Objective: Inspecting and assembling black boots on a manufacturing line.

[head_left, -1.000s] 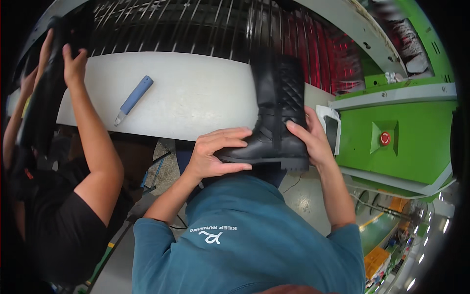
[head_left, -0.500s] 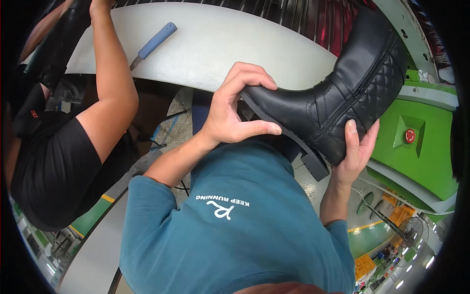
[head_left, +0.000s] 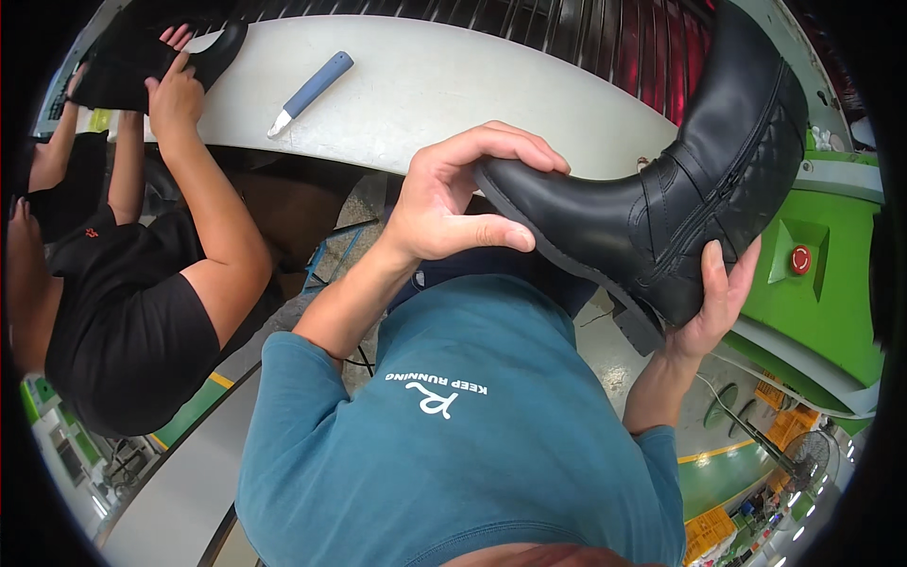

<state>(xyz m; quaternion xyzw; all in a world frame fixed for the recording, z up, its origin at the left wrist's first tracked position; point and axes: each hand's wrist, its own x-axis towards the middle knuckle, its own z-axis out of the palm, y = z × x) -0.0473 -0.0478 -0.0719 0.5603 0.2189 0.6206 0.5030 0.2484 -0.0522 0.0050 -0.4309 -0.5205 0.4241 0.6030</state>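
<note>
Between my two hands I hold a tall black boot (head_left: 605, 213) with a side zipper, crossed straps and a quilted panel on the shaft. Its toe points left and its shaft rises to the upper right. My left hand (head_left: 463, 194) is closed around the toe, thumb against the sole's edge, fingertips over the upper. My right hand (head_left: 715, 300) grips the heel end from below, its fingers lying along the back of the boot. The chunky heel hangs at the lower side, and the far side of the boot is hidden.
A blue-handled knife (head_left: 316, 90) lies on the white worktable (head_left: 406, 76). Metal rollers (head_left: 567, 28) run behind it. At left, a co-worker in black handles another black boot (head_left: 123, 66). A green machine (head_left: 822, 312) with a red button (head_left: 801, 260) stands at right, near a fan (head_left: 811, 458).
The boot and both my hands have shifted slightly right in the picture. The co-worker's hands and dark boot have moved over the table's left end.
</note>
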